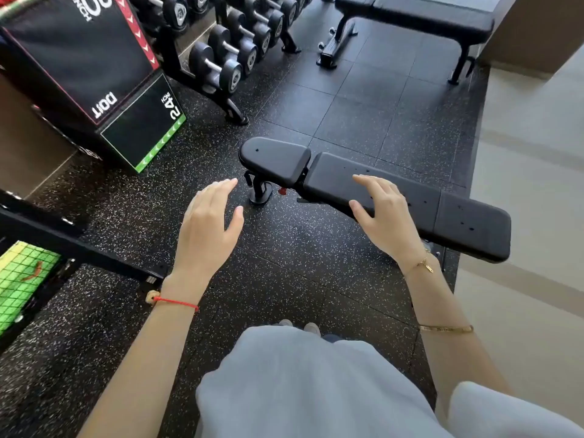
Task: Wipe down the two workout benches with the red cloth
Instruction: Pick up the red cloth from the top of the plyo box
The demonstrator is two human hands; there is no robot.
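both hands are open and empty right now, left hand (208, 222) over the floor and right hand (384, 213) above the near bench (410, 197), far bench (420, 14) sits behind, no red cloth visible, so I'd grab that before wiping anything

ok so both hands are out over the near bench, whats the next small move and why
Probably fetch the red cloth first. Both the left hand and right hand are open and hold nothing, no cloth shows in view, and the near bench and far bench look untouched.
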